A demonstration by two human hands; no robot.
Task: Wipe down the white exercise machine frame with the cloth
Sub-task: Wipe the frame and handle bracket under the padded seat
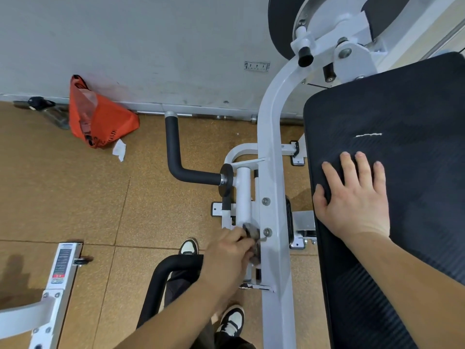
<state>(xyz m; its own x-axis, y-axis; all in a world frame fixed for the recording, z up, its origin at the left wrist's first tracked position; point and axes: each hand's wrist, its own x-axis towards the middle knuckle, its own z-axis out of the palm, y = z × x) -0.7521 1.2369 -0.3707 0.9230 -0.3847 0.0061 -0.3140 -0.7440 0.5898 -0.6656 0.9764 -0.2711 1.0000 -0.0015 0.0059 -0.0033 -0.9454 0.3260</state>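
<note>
Two hands of mine show. Far left, an orange bag leans on the wall, sitting on the brown floor. Next comes a black bent handle, joined to the white frame. My left hand has its fingers curled tight round the grey cloth, pressing it against the frame's lower part, just beside a bolt. The frame's main beam runs up and curves toward the wall. Right of it, my right hand lies flat, fingers spread apart, palm down on the black padded bench, holding nothing.
</note>
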